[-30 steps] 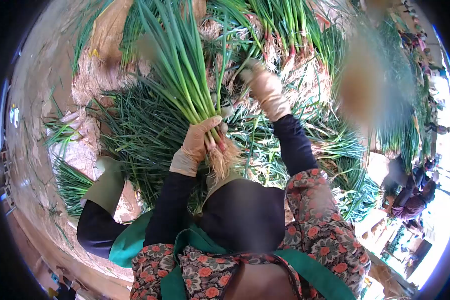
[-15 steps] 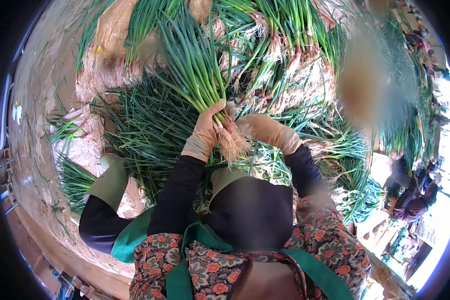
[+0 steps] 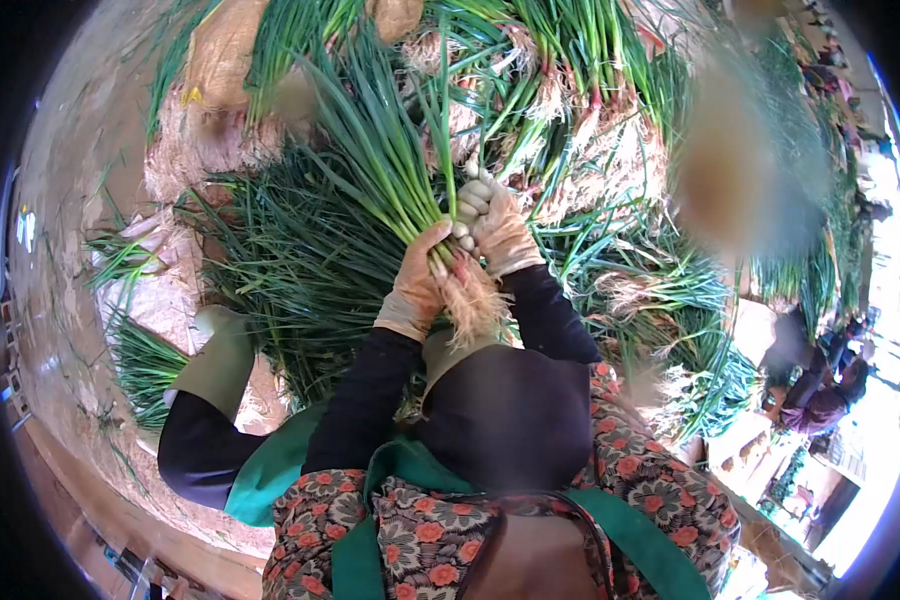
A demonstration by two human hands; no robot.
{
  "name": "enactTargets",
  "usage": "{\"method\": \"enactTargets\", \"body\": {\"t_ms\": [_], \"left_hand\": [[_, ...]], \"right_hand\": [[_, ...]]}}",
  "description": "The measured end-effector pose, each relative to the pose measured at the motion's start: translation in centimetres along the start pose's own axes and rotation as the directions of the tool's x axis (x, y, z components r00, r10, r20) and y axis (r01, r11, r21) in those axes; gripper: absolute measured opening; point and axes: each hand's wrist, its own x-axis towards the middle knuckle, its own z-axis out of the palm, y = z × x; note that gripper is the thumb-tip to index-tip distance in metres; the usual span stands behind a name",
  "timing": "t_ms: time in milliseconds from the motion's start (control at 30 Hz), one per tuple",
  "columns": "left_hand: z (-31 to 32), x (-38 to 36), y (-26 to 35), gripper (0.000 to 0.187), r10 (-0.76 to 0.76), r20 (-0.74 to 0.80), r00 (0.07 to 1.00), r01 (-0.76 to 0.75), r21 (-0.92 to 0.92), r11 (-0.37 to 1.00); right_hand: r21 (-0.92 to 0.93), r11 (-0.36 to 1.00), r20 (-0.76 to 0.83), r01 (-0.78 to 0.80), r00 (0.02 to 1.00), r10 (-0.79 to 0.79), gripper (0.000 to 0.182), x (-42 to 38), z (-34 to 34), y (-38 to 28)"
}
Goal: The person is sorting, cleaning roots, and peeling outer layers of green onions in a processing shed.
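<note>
The left hand is clamped round a bunch of green onions, the closed right hand just beside it, roots hanging below.

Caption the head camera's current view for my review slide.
Gloved left hand grips a green-onion bunch above its roots, curled right hand close beside it, more green onions spread around.

bunch in left hand, bundles beyond, seemingly people far right
</note>
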Motion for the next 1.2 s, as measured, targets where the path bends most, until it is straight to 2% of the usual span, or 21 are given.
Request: {"method": "enactTargets", "body": {"t_ms": [33, 100, 133, 167, 233, 367, 433, 500, 533, 567, 600, 667, 767, 833, 900, 1000, 1033, 1067, 1133, 1167, 1200], "left_hand": [[0.1, -0.2, -0.3, 0.017, 0.005, 0.04, 0.999, -0.003, -0.055, 0.998], [2.3, -1.7, 0.5, 0.016, -0.023, 0.176, 0.984, 0.086, -0.358, 0.93], [2.6, -2.3, 1.2, 0.016, -0.041, 0.139, 0.989, 0.082, -0.3, 0.95], [2.7, -2.6, 1.7, 0.016, -0.052, 0.099, 0.994, 0.074, -0.244, 0.967], [3.0, -2.8, 2.0, 0.016, -0.077, -0.003, 0.997, 0.076, -0.064, 0.995], [1.5, -3.1, 1.8, 0.019, -0.1, 0.012, 0.995, 0.1, -0.007, 0.995], [-0.4, -3.0, 1.8, 0.025, -0.084, 0.122, 0.989, 0.101, -0.138, 0.985], [0.6, -4.0, 2.3, 0.027, -0.051, 0.253, 0.966, 0.123, -0.277, 0.953], [0.5, -4.0, 2.4, 0.034, -0.031, 0.275, 0.961, 0.112, -0.284, 0.952], [1.0, -4.0, 2.8, 0.037, -0.029, 0.251, 0.967, 0.099, -0.274, 0.956], [2.0, -4.3, 3.2, 0.04, -0.035, 0.224, 0.974, 0.096, -0.265, 0.959], [1.6, -3.3, 3.3, 0.049, -0.101, 0.223, 0.97, 0.162, -0.272, 0.949], [1.1, -2.3, 2.2, 0.036, -0.152, 0.125, 0.98, 0.162, -0.075, 0.984], [1.5, -1.9, 1.8, 0.031, -0.147, 0.038, 0.988, 0.146, 0.031, 0.989], [1.9, -2.0, 2.1, 0.029, -0.109, -0.03, 0.994, 0.113, 0.141, 0.984], [0.3, -3.3, 3.1, 0.034, -0.084, -0.084, 0.993, 0.104, 0.285, 0.953], [1.4, -4.4, 2.7, 0.036, -0.014, -0.096, 0.995, 0.048, 0.359, 0.932], [0.3, -4.3, 3.5, 0.041, -0.194, -0.07, 0.979, 0.206, 0.318, 0.925], [-0.6, -5.1, 2.9, 0.037, 0.099, 0.232, 0.968, -0.239, 0.716, 0.656], [-2.6, -3.7, 2.1, 0.04, 0.235, 0.591, 0.772, -0.594, 0.802, -0.065], [-1.8, -3.7, 2.4, 0.045, 0.134, 0.596, 0.792, -0.54, 0.786, -0.3]], "right_hand": [[0.003, 0.998, -0.087, 0.064, 0.994, -0.063, 0.024, -0.5, -1.3, -1.1], [-0.435, 0.899, -0.239, 0.06, 0.954, -0.179, 0.024, -1.2, 0.0, -2.4], [-0.675, 0.724, -0.347, -0.142, 0.927, -0.141, 0.028, -2.3, 0.7, -2.4], [-0.604, 0.761, -0.257, -0.239, 0.962, 0.098, 0.035, -2.7, 0.1, -2.4], [-0.548, 0.757, -0.361, -0.355, 0.917, 0.169, 0.038, -3.5, 2.5, -0.1], [-0.665, 0.693, -0.311, -0.278, 0.947, 0.081, 0.027, -1.8, -1.6, 2.0], [-0.944, 0.268, -0.227, -0.193, 0.969, -0.1, 0.021, -0.9, -4.9, 2.5], [-0.784, -0.545, -0.212, -0.298, 0.953, -0.216, 0.026, -2.1, -6.0, 1.6], [-0.766, -0.629, -0.212, -0.13, 0.976, 0.056, 0.028, -2.4, -7.1, 1.2], [-0.75, -0.659, -0.225, 0.049, 0.919, 0.324, 0.032, -3.3, -8.5, 0.9], [-0.673, -0.736, -0.251, 0.079, 0.911, 0.328, 0.035, -5.6, -7.3, -0.2], [-0.735, -0.665, -0.13, -0.129, 0.99, -0.048, 0.041, -5.3, -3.4, -2.9], [-0.813, -0.389, -0.132, -0.433, 0.788, -0.602, 0.047, -3.7, 1.0, -5.5], [-0.723, -0.557, 0.072, -0.409, 0.757, -0.649, 0.047, -1.6, -0.6, -6.4], [-0.642, -0.642, 0.124, -0.42, 0.769, -0.627, 0.046, 0.4, -0.6, -7.4], [-0.115, -0.966, -0.258, -0.233, 0.946, -0.197, 0.04, 0.6, 0.4, -6.3], [-0.274, -0.956, -0.067, -0.102, 0.994, -0.087, 0.035, 0.1, -2.2, -5.8], [-0.384, -0.919, 0.137, 0.086, 0.99, 0.035, 0.032, -0.4, -5.2, -5.6], [-0.433, -0.806, 0.38, 0.403, 0.893, 0.242, 0.033, -2.8, -1.9, -1.7], [-0.65, -0.684, 0.246, 0.331, 0.943, 0.223, 0.032, -2.7, -5.3, -2.9], [-0.71, -0.64, 0.222, 0.293, 0.956, 0.191, 0.036, -4.2, -4.7, -3.3]]}}
